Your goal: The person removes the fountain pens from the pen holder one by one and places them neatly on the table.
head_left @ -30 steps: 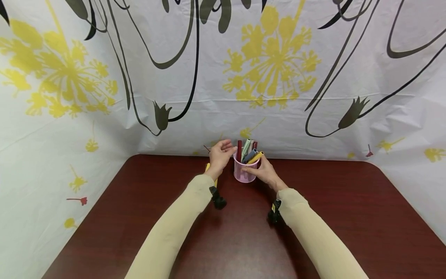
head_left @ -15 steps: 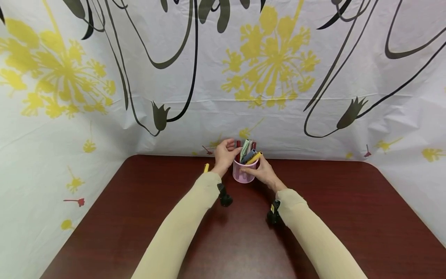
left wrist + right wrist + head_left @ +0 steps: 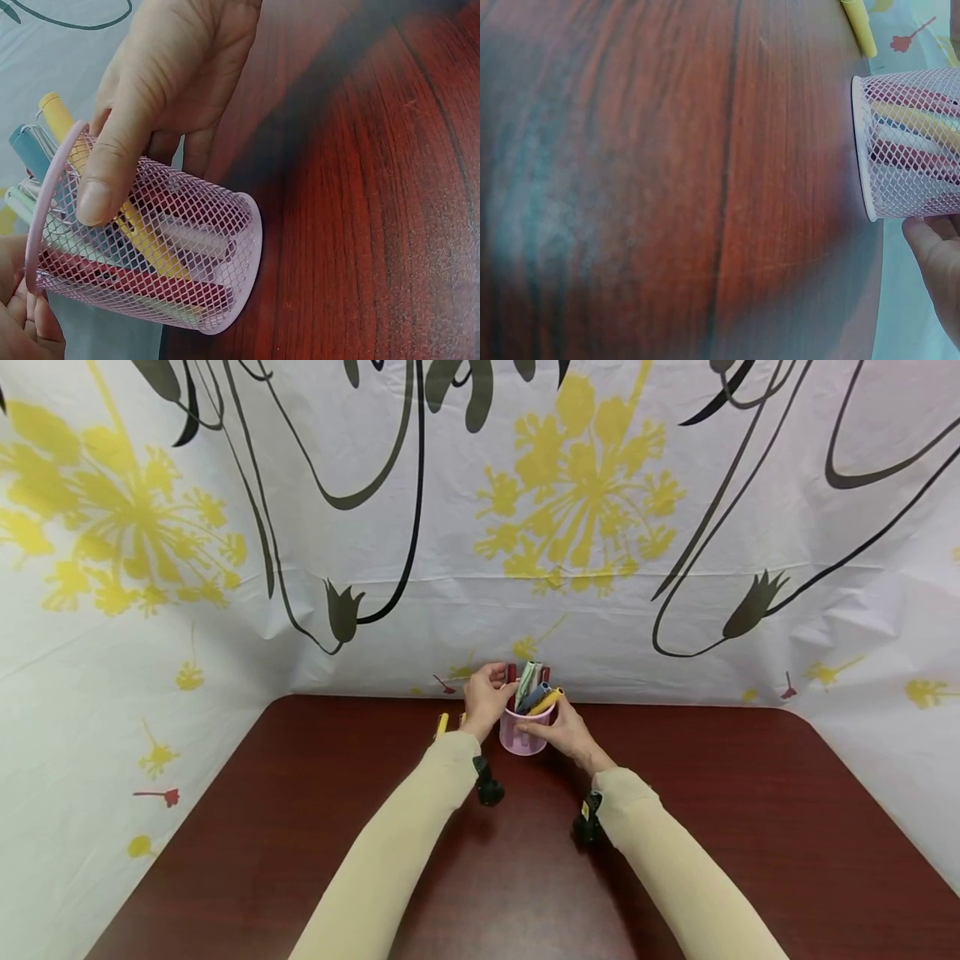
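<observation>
A pink mesh cup [image 3: 517,743] of pens [image 3: 537,695] stands upright near the counter's far edge. The right hand [image 3: 572,733] grips its side, thumb in front; the left hand [image 3: 483,697], fingers bent, is at the rim, its hold unclear. A yellow pen [image 3: 860,30] lies left of them. The glossy red-brown counter [image 3: 517,868] meets white, flower-printed sheeting [image 3: 442,543] behind.
</observation>
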A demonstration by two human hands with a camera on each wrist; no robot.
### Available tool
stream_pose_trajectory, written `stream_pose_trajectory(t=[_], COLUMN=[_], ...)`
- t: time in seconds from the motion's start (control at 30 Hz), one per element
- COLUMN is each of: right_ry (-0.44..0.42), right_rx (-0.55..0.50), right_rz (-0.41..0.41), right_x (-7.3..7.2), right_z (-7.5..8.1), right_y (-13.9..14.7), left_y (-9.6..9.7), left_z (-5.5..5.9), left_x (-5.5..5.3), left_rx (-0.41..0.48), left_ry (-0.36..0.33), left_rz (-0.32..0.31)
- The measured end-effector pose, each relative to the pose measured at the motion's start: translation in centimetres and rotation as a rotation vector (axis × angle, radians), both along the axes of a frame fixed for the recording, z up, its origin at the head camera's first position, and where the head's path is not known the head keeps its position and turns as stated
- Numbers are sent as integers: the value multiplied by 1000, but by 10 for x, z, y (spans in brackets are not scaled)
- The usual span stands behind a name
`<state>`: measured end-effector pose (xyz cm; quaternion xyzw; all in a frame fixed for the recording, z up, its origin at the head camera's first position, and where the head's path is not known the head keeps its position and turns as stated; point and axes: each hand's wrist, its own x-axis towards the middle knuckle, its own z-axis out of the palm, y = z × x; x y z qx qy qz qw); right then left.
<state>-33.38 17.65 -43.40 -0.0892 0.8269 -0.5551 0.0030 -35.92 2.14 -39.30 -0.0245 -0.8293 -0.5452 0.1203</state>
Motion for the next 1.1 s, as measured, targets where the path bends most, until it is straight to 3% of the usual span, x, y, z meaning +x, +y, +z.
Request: stream_pose_trajectory(t=[0.63, 0.97, 1.1], right_ry=[-3, 4, -2], right_rx=[-3, -2, -17], right_rz=[1, 9, 21], right_x=[2, 4, 12], right_z=[0, 3, 15], right_y=[0, -1, -4], left_y=[2, -3, -3], left_z=[-2, 3, 7], left_x=[11, 13, 13], left_rx=[-53, 26, 87], left_ry=[69, 183, 228], left_rz=[25, 18, 21])
